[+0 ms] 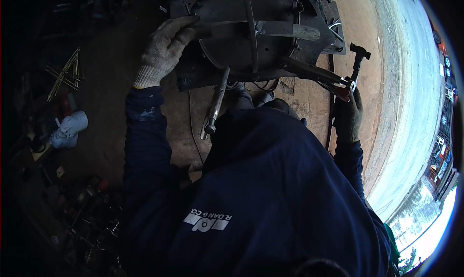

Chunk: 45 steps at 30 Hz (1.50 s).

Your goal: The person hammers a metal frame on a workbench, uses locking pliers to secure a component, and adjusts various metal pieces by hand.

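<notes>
A dark round metal frame (224, 47) with crossing strips stands in front of me. My left hand (164, 50), in a pale knit glove, is at its left side, fingers closed on the end of a flat metal strip (270, 28) that runs across it. At the right my right hand (349, 115), in a dark glove, is closed round a hammer (358, 59), its black head pointing up and away. Beside that hand, a dark long-armed tool (314, 73) with a red part reaches to the frame's lower right edge; its exact kind is unclear.
A metal bar (216, 103) with a bolt-like end juts toward me from the frame. Thin rods (67, 75) and a white bundle (70, 128) lie at left, above dark cluttered parts (92, 219). A cable (192, 127) crosses the brown floor. Vehicles (443, 84) stand far right.
</notes>
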Available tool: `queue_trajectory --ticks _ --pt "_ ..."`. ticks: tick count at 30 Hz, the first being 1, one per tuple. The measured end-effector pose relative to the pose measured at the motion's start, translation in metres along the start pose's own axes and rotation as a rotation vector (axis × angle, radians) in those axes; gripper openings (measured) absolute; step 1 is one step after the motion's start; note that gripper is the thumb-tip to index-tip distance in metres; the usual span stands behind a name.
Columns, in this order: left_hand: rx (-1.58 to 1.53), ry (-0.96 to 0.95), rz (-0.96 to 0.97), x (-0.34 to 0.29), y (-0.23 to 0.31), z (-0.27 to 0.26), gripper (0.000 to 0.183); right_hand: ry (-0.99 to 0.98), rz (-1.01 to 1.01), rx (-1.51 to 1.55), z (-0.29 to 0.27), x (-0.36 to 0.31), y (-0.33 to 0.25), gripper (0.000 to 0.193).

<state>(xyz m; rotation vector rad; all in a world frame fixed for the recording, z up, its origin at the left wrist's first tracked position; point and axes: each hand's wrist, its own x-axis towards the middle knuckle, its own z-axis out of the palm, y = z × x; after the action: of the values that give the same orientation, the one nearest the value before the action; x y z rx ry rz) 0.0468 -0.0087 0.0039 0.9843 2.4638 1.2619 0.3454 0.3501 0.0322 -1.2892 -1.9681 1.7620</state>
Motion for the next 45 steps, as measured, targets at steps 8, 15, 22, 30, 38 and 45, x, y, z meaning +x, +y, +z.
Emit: queue_trajectory --ticks 8,15,22,30,38,45 --pt "-0.056 -0.091 -0.229 -0.001 0.008 -0.009 0.042 -0.029 -0.088 -0.011 -0.004 0.004 0.019 0.032" --pt "-0.151 -0.095 -0.290 -0.004 0.007 -0.009 0.037 -0.021 -0.001 0.026 0.004 -0.001 -0.002 0.032" --pt "-0.286 -0.172 -0.208 -0.006 -0.003 -0.010 0.048 -0.060 -0.105 -0.025 0.000 0.005 0.011 0.038" --pt "0.039 -0.162 -0.124 0.005 0.020 -0.008 0.047 -0.026 0.042 0.231 0.000 0.007 0.007 0.046" --pt "0.136 -0.129 -0.087 0.005 0.020 -0.003 0.045 -0.028 0.088 0.178 -0.006 0.008 0.003 0.047" --pt "0.193 -0.130 -0.052 0.010 0.018 -0.005 0.045 -0.043 0.044 0.190 -0.014 0.008 0.023 0.041"
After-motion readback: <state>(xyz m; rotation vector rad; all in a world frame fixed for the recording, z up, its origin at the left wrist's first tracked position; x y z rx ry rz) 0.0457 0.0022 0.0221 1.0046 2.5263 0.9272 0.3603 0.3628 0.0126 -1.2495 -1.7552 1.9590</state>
